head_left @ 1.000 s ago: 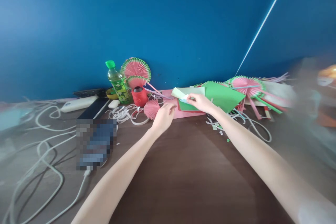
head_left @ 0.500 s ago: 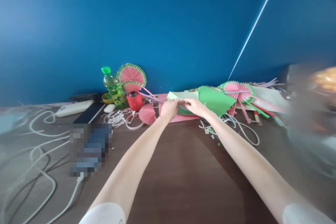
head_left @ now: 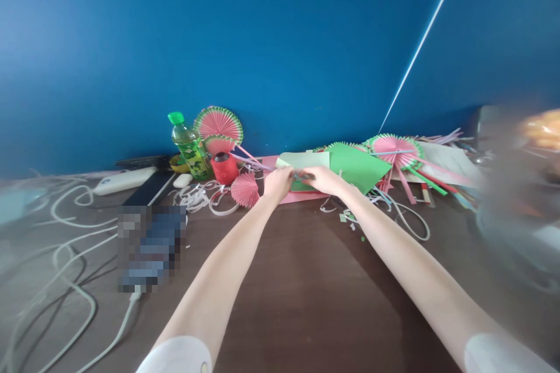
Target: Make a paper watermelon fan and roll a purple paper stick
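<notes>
My left hand and my right hand meet close together over the pile of coloured paper at the back of the table. Fingers of both are closed on a thin bluish-grey strip that spans the small gap between them; its kind is too small to tell. Just behind the fingers lies a pale green sheet. A brighter green sheet is right of it, and pink paper shows underneath. A folded pink paper fan lies left of my left hand.
Left stand a green-capped bottle, a red spool-like object and round pink-green fans. White cables and a pixelated device lie nearer. Rightward are another fan, paper strips and scraps. A blue wall rises behind.
My hands have drawn slightly nearer and lower, still close together. The bluish-grey strip shows more plainly between the fingers. The view has shifted a little; other things stay put.
</notes>
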### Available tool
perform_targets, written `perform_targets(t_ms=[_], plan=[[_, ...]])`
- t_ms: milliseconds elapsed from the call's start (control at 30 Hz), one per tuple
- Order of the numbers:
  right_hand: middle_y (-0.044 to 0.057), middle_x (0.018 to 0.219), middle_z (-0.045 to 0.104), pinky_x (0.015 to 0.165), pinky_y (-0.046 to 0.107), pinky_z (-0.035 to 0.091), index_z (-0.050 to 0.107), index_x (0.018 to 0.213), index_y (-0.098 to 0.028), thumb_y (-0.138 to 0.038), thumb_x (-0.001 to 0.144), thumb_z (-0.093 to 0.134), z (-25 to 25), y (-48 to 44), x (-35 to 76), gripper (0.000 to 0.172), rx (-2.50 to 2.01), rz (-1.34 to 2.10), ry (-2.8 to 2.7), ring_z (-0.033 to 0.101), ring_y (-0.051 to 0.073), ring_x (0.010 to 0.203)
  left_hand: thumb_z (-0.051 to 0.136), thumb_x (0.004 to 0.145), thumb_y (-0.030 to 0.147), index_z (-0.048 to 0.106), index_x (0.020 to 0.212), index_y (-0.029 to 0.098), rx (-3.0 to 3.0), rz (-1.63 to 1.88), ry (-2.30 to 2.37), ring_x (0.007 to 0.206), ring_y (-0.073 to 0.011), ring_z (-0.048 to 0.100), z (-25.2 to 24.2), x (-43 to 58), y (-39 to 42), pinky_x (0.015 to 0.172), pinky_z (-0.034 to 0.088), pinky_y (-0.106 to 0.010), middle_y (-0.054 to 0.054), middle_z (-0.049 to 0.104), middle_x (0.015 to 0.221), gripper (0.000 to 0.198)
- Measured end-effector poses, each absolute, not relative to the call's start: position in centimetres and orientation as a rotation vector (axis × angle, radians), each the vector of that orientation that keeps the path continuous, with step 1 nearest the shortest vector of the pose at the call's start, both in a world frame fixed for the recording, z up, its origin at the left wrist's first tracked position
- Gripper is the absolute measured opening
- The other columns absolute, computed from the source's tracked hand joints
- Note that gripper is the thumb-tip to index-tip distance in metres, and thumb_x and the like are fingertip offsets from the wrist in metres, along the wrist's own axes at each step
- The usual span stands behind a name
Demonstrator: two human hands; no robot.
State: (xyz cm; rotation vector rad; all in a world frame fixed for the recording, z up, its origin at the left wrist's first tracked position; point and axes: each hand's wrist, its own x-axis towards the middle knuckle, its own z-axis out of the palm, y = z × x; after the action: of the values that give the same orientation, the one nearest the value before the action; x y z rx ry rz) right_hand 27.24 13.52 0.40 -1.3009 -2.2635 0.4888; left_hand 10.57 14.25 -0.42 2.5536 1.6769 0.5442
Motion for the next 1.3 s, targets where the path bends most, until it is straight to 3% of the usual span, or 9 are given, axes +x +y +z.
perform_targets(t_ms=[167, 367, 533, 667, 733, 867, 1100, 1300], plan=[[0.003, 0.077, 0.065, 0.065, 0.027, 0.039, 0.063, 0.09, -0.02, -0.029, 0.083, 0.043, 0.5, 13.5, 27.2, 0.023, -1.311, 0.502, -2.263, 0.055, 0.017, 0.065, 0.045, 0.082, 0.016, 0.058, 0.086, 0.021, 2.612, 0.511, 1.616, 0.089, -0.0191, 0.059, 0.0, 10.0, 14.1, 0.072, 0.042, -0.027, -0.004, 0.063, 0.093, 0.015], [-0.001, 0.065, 0.057, 0.057, 0.023, 0.035, 0.058, 0.103, -0.022, -0.005, 0.07, 0.037, 0.4, 13.3, 27.6, 0.042, -1.355, 0.45, -2.349, 0.044, 0.013, 0.051, 0.04, 0.082, 0.012, 0.057, 0.088, 0.018, 2.668, 0.484, 1.586, 0.089, -0.0194, 0.058, 0.6, 9.0, 13.6, 0.073, 0.041, -0.028, -0.007, 0.061, 0.098, 0.02], [0.0, 0.07, 0.059, 0.059, 0.023, 0.036, 0.059, 0.102, -0.02, -0.005, 0.073, 0.037, 0.7, 13.2, 27.4, 0.039, -1.381, 0.479, -2.346, 0.046, 0.012, 0.053, 0.039, 0.083, 0.013, 0.055, 0.089, 0.018, 2.646, 0.518, 1.597, 0.086, -0.0206, 0.059, 0.6, 8.9, 13.4, 0.07, 0.041, -0.029, -0.007, 0.06, 0.098, 0.018], [0.003, 0.082, 0.064, 0.066, 0.025, 0.039, 0.06, 0.099, -0.02, -0.024, 0.08, 0.047, 0.8, 13.2, 27.3, 0.023, -1.34, 0.559, -2.3, 0.055, 0.015, 0.068, 0.044, 0.081, 0.015, 0.054, 0.086, 0.019, 2.558, 0.617, 1.625, 0.086, -0.0209, 0.058, 0.4, 9.3, 13.3, 0.069, 0.041, -0.029, -0.006, 0.059, 0.092, 0.011], [0.004, 0.094, 0.065, 0.071, 0.027, 0.041, 0.059, 0.101, -0.021, -0.034, 0.076, 0.057, 0.6, 13.2, 27.3, 0.028, -1.324, 0.599, -2.274, 0.057, 0.019, 0.082, 0.047, 0.08, 0.016, 0.053, 0.085, 0.019, 2.492, 0.684, 1.643, 0.086, -0.0207, 0.058, 0.3, 9.6, 13.4, 0.069, 0.041, -0.028, -0.006, 0.059, 0.092, 0.008], [0.005, 0.109, 0.063, 0.077, 0.029, 0.042, 0.056, 0.107, -0.023, -0.024, 0.071, 0.063, 0.0, 13.6, 27.5, 0.037, -1.299, 0.61, -2.298, 0.057, 0.022, 0.092, 0.052, 0.079, 0.018, 0.052, 0.085, 0.017, 2.346, 0.824, 1.657, 0.082, -0.0184, 0.058, -0.3, 10.0, 13.7, 0.07, 0.042, -0.028, -0.008, 0.056, 0.096, 0.006], [0.003, 0.099, 0.065, 0.069, 0.025, 0.041, 0.057, 0.107, -0.023, -0.018, 0.07, 0.061, -0.2, 13.7, 27.6, 0.038, -1.284, 0.518, -2.33, 0.058, 0.019, 0.079, 0.054, 0.077, 0.016, 0.049, 0.083, 0.018, 2.113, 0.993, 1.565, 0.081, -0.0181, 0.059, -1.6, 10.1, 14.0, 0.073, 0.044, -0.029, -0.005, 0.06, 0.087, 0.008], [0.003, 0.097, 0.065, 0.062, 0.024, 0.039, 0.056, 0.109, -0.024, -0.02, 0.073, 0.057, 0.0, 13.7, 27.7, 0.037, -1.379, 0.554, -2.322, 0.056, 0.016, 0.068, 0.057, 0.07, 0.008, 0.043, 0.085, 0.019, 1.939, 1.039, 1.424, 0.079, -0.0168, 0.062, -2.8, 9.8, 14.4, 0.071, 0.047, -0.028, -0.003, 0.061, 0.082, 0.023]])
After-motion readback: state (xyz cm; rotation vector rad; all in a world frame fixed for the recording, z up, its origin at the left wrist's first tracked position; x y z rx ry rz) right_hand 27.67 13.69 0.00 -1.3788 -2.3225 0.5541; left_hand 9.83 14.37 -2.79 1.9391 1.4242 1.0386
